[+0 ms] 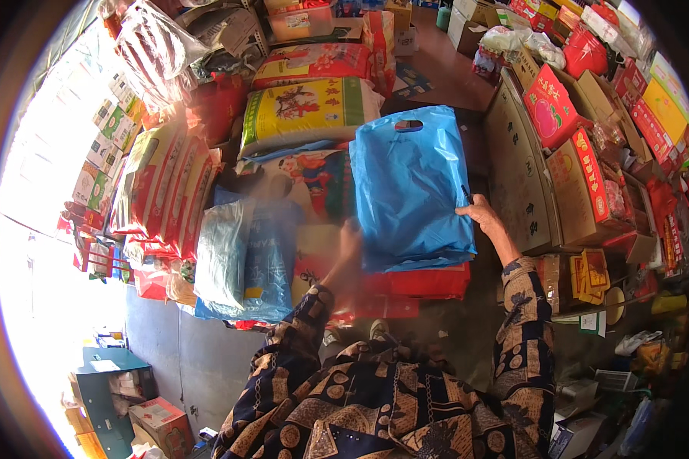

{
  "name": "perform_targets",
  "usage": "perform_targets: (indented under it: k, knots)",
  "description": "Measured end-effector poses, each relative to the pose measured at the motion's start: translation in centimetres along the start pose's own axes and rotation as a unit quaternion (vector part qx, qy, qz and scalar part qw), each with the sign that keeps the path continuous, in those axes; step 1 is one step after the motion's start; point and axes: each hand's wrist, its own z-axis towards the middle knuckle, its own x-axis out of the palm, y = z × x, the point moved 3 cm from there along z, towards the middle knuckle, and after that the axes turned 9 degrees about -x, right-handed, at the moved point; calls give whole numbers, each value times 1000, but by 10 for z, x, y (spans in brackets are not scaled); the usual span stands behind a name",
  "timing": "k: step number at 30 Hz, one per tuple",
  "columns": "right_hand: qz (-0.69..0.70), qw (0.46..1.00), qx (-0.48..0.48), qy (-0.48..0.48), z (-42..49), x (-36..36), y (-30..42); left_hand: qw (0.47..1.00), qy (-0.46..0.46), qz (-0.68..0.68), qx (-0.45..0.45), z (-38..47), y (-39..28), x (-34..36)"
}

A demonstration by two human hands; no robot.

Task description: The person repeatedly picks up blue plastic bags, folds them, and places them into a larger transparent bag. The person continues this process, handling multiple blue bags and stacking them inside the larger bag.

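Note:
A blue plastic bag with a die-cut handle hole [411,183] lies spread out before me, over red packages [419,282]. My right hand [482,212] grips its right edge, with a small dark thing, perhaps a pen, at the fingers. My left hand [350,241] is blurred at the bag's left edge; whether its fingers hold the bag cannot be told. Left of it lie more blue plastic bags [273,246], with a clear plastic bag [224,252] over them. A printed sack with a figure on it [316,181] lies just behind.
Yellow-green [310,109] and red [313,62] printed sacks lie stacked behind. Red and white sacks [163,183] lean at the left. A large cardboard box [519,166] and a fruit carton [551,109] stand at the right. A teal cabinet [106,396] stands at the lower left.

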Motion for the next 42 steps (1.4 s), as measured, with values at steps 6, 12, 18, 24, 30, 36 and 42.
perform_targets:
  k: [6,12,18,24,30,36,42]
  knots:
    - [39,999,-36,-7,-7,1,-1,979,-73,87,-167,10,-6,11]
    - [42,999,-27,6,-14,-1,-15,992,-68,89,-56,-3,-9,17]
    - [-360,900,-197,-145,-32,-8,19,988,-80,98,-83,-4,18,14]
    - [-445,861,-246,-2,-37,36,78,992,-89,56,-72,3,25,15]
    - [-500,843,-179,81,-13,53,65,991,-53,79,-90,-38,8,-19]
    - [-498,839,-216,43,-28,54,85,992,101,70,-32,-139,24,-78]
    - [-347,902,-257,-4,-127,151,162,946,69,-127,-288,-306,43,-186]
